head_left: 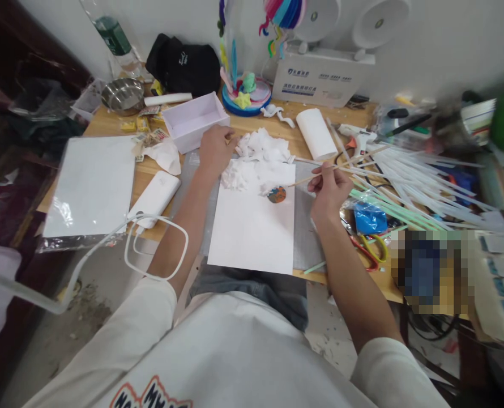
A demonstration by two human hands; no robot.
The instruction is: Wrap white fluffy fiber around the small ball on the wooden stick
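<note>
My right hand [330, 187] is closed around a thin wooden stick [303, 180], whose tip points left near a small round orange-and-dark piece [276, 194]. That piece lies on a white sheet of paper [252, 232], with a bit of white fluff at its edge. Torn white tissue [263, 147] is heaped at the top of the sheet. Left of the heap, beside an open white box [196, 122], my left hand [216, 148] has its fingers bent together; whatever is between them is too small to make out.
A white power bank [155, 198] with a looping cable [187, 243] lies left of the paper. On the right are scissors [373, 249], a glue gun [360, 139] and many pale strips [422, 181]. A tissue roll [317, 134] and a metal bowl [123, 95] stand farther back.
</note>
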